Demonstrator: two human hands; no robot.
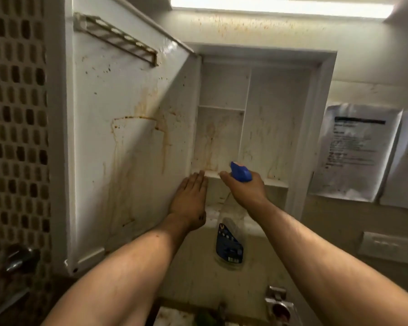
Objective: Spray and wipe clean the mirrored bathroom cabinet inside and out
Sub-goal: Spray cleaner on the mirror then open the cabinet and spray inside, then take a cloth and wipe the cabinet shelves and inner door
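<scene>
The white bathroom cabinet (257, 128) hangs open, its shelves bare and streaked with brown stains. Its door (127, 142) swings out to the left, inner face toward me, with brown drips and a metal rack near the top. My left hand (190, 201) lies flat with straight fingers against the door's lower right edge, by the hinge side. My right hand (244, 188) grips the neck of a clear spray bottle (229, 243) with a blue trigger head (240, 172), nozzle aimed into the lower left shelf compartment.
A tube light (280, 7) glows above the cabinet. Papers (353, 151) are stuck on the wall to the right, with a switch plate (391, 248) below. Patterned tiles (14, 137) and a tap (21, 257) are at left. A faucet fitting (278, 302) sits below.
</scene>
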